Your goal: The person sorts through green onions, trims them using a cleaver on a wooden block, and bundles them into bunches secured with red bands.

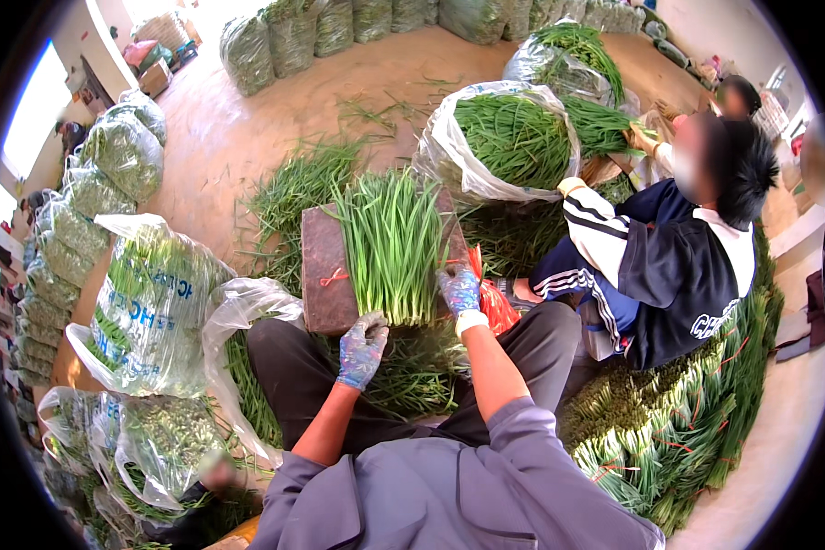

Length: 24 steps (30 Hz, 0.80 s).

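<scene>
A wide pile of green garlic chives [394, 243] lies on a brown block [323, 307] in front of me, with the pale cut ends toward me. My left hand [362, 350], in a patterned glove, is closed at the lower left of these ends, its fingers curled. My right hand [460, 291], gloved alike, is at the lower right of the pile, fingers bent; what they grip is hidden. Close beside it hangs a bunch of red ties [495, 304]. One red tie [335, 276] lies on the block's left part.
At right a co-worker [678, 247] sits handling chives by an open plastic bag [445, 137]. Tied chive bundles [669, 426] are stacked at lower right. Filled bags [151, 302] stand at left, more bags [289, 46] along the back. Loose chives [307, 188] litter the floor.
</scene>
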Each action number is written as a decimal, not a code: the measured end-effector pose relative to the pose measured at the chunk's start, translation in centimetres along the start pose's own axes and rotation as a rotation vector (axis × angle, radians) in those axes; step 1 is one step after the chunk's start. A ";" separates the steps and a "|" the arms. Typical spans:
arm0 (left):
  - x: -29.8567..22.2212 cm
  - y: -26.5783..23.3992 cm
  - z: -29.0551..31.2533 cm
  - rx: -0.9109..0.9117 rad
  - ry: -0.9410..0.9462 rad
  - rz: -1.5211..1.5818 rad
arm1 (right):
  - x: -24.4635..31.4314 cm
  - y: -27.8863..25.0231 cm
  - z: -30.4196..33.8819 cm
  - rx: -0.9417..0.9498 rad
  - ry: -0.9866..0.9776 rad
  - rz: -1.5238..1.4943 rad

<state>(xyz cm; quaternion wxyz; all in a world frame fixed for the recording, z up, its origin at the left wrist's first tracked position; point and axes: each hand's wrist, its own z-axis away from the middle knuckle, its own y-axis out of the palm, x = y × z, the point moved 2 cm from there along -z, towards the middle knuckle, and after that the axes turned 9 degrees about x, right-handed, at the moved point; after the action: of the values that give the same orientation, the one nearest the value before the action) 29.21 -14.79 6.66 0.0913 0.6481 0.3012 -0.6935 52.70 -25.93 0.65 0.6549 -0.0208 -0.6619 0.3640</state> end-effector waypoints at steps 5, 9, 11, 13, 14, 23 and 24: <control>-1.4 1.0 -1.5 -0.002 -0.016 -0.047 | 1.4 0.0 -0.1 0.287 0.034 0.044; -1.4 2.4 -2.4 -0.016 0.002 -0.115 | 1.1 0.6 -0.3 0.310 0.044 0.164; -1.5 2.4 -2.8 -0.034 -0.047 -0.101 | 1.1 0.3 -0.5 0.307 0.052 0.092; -0.1 2.0 -4.0 -0.076 0.000 -0.134 | 1.1 0.4 -0.5 0.297 0.044 0.004; 0.0 1.8 -5.0 -0.108 0.036 -0.134 | 1.3 0.6 -0.4 0.325 0.084 -0.094; -0.7 9.2 -16.8 0.214 -0.486 -0.959 | -1.1 0.0 2.6 0.228 -0.012 -0.477; 2.3 7.8 -16.2 0.184 -0.512 -1.017 | 1.6 -0.1 4.6 0.392 -0.045 -0.549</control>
<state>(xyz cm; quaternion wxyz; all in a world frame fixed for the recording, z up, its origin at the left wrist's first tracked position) 46.62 -11.78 2.50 -0.2402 0.2385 0.4817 -0.8083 48.50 -27.33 2.61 0.7051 0.2927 -0.5747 0.2948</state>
